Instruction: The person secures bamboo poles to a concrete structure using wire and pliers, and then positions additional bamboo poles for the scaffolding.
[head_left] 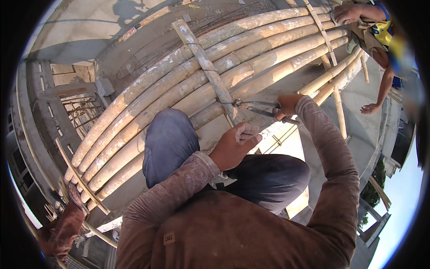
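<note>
My right hand [287, 106] is closed around the dark handles of a pair of pincers [260, 111]. The jaws are at a wire tie [234, 102] where a flat wooden crosspiece [210, 71] lies over the bamboo poles [188, 87]. Nearer to me, my left hand [237, 141] hovers beside the lower end of that crosspiece. Its fingers curl loosely with the thumb apart, and I see nothing held in them. My bent knees [172, 139] are just below the poles.
A co-worker's hand [347, 13] rests at the poles' far right end; another hand [370, 108] hangs lower. A foot [77, 197] stands at their left end. More bamboo poles [336, 74] cross at right. Concrete floor [139, 58] and an opening [80, 107] lie below.
</note>
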Action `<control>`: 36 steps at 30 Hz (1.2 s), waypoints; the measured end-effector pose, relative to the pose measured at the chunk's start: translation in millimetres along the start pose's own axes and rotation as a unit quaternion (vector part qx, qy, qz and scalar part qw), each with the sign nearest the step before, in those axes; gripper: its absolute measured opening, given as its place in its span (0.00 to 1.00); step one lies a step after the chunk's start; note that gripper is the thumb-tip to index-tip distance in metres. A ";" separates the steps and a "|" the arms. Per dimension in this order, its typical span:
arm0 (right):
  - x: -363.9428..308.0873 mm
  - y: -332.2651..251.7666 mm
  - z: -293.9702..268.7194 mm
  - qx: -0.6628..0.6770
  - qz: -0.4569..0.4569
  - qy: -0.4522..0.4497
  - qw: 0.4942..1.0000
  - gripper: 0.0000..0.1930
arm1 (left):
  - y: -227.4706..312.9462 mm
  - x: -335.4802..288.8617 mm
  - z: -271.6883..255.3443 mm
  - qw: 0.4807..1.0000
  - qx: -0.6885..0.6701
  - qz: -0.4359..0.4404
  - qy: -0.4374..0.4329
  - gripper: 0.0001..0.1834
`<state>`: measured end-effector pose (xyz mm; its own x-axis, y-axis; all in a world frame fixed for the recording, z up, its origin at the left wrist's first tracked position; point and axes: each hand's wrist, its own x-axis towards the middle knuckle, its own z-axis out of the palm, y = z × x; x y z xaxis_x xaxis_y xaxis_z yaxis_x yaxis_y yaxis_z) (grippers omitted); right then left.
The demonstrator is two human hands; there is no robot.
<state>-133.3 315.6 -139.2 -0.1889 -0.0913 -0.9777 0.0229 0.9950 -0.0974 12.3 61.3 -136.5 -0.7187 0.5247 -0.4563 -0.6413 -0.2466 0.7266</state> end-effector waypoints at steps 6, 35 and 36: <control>-8.1 -17.8 13.6 -0.040 0.023 -0.007 0.999 0.25 | -42.6 70.0 48.1 0.949 -0.215 -0.227 0.048 0.46; -32.7 -23.3 -44.0 0.154 0.110 -0.170 0.967 0.20 | -20.2 155.1 72.8 0.765 -0.580 -0.165 0.226 0.20; -34.1 -25.9 -41.6 0.156 0.111 -0.169 0.967 0.20 | -18.6 156.0 70.9 0.760 -0.579 -0.163 0.246 0.19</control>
<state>-168.4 294.7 -95.6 0.1850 0.0624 -0.9808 0.3317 0.9355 0.1220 -68.8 205.5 -184.7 -0.3023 0.4136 -0.8588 -0.4090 -0.8701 -0.2750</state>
